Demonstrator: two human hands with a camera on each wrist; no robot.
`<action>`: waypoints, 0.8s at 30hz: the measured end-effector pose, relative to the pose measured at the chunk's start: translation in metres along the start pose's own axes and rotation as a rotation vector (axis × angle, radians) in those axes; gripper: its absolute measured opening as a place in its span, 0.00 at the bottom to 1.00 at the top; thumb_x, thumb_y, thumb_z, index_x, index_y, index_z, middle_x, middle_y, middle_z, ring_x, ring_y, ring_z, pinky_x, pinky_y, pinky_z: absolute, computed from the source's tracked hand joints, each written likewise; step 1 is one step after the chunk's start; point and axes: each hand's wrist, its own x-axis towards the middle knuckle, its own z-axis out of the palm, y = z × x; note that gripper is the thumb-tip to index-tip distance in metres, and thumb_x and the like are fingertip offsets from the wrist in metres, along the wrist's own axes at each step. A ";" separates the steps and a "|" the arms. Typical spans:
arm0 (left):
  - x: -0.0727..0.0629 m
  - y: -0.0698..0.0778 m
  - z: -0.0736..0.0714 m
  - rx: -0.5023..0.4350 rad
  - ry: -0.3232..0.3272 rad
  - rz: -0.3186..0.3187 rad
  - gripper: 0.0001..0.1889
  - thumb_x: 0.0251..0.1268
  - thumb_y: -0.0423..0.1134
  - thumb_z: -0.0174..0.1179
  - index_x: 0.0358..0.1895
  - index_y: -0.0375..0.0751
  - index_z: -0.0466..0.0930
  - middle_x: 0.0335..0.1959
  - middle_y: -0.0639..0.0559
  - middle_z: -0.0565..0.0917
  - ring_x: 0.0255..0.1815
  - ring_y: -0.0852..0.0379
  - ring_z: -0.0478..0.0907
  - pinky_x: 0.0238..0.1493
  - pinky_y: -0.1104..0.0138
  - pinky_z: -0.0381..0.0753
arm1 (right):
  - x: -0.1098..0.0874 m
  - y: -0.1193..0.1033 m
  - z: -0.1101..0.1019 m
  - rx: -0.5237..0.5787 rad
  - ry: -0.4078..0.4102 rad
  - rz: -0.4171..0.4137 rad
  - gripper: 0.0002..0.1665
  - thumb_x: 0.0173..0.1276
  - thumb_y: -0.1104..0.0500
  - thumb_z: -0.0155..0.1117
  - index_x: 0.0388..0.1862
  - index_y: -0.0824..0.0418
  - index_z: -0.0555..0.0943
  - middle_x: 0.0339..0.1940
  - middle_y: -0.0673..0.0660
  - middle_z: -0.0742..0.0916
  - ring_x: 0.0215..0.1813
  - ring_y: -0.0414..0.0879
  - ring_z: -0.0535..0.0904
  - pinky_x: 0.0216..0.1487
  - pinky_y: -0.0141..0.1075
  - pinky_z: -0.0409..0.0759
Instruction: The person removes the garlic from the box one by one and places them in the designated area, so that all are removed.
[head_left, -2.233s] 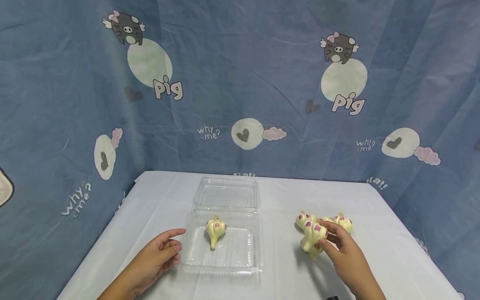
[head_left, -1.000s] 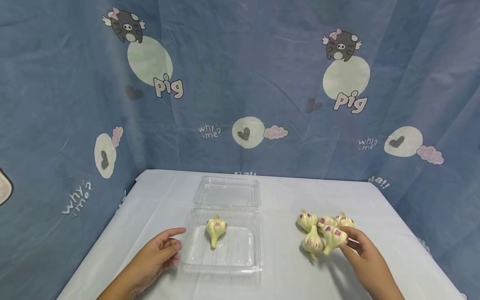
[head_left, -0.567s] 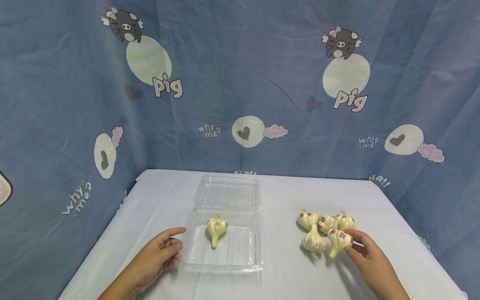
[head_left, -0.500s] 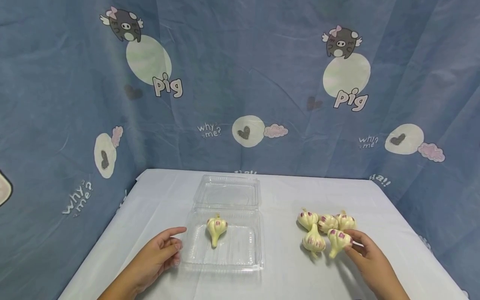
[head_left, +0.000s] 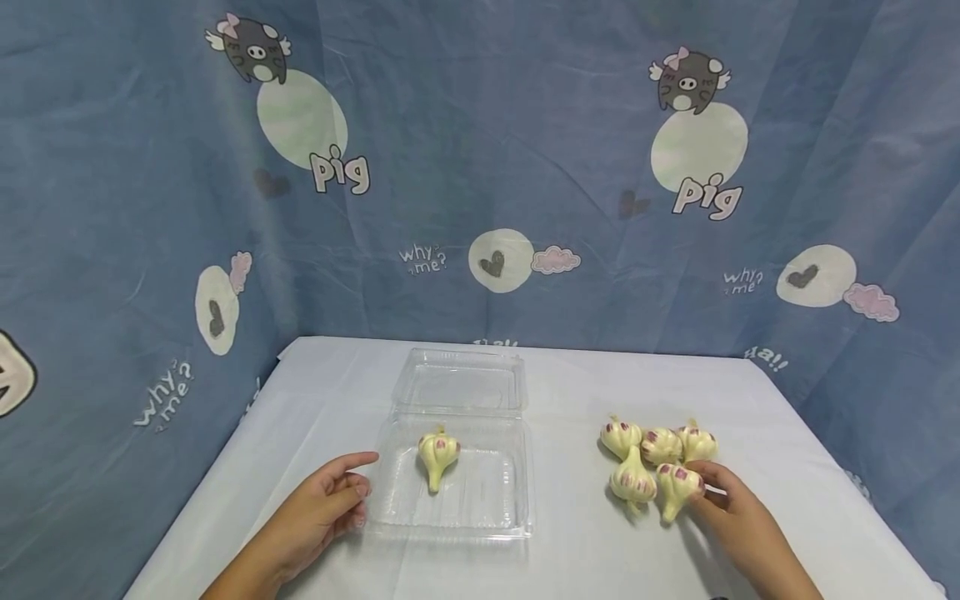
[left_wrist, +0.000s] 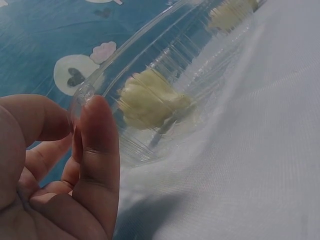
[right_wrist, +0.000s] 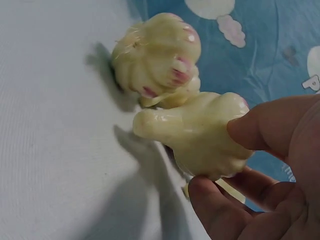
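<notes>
My right hand point(head_left: 738, 517) pinches a pale garlic bulb point(head_left: 678, 487) with purple patches between thumb and fingers. In the right wrist view the thumb lies on one side of that bulb point(right_wrist: 210, 132), its neck pointing away from the palm. Several other garlic bulbs point(head_left: 662, 447) cluster just behind and to its left. My left hand point(head_left: 322, 512) stays at the left side of a clear plastic clamshell box point(head_left: 480, 525), forefinger extended, fingertips right at the rim in the left wrist view. One garlic bulb point(head_left: 438, 454) lies inside the box, neck toward me.
The box's lid point(head_left: 461, 382) is folded back flat behind its base. A white cloth point(head_left: 577, 550) covers the table. Blue patterned curtains point(head_left: 420, 125) with pig prints hang behind and at both sides.
My right hand has carried its garlic bulb rightward from in front of the cluster and lowered it beside the nearest bulb. My left hand has kept its place at the box; the view shifts slightly.
</notes>
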 end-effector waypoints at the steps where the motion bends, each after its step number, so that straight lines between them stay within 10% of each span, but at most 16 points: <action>1: 0.000 0.000 0.000 0.000 0.001 0.000 0.34 0.78 0.34 0.58 0.80 0.32 0.56 0.42 0.50 0.77 0.34 0.60 0.77 0.38 0.69 0.85 | 0.001 0.000 0.001 0.004 -0.001 0.001 0.36 0.80 0.42 0.60 0.78 0.58 0.67 0.81 0.68 0.68 0.76 0.68 0.71 0.69 0.58 0.77; 24: 0.000 0.001 0.001 -0.003 0.001 0.005 0.33 0.78 0.33 0.57 0.80 0.31 0.55 0.42 0.49 0.77 0.33 0.60 0.77 0.37 0.69 0.84 | 0.013 0.006 0.008 0.024 -0.020 0.003 0.38 0.80 0.42 0.61 0.78 0.60 0.67 0.78 0.71 0.70 0.73 0.69 0.74 0.66 0.56 0.79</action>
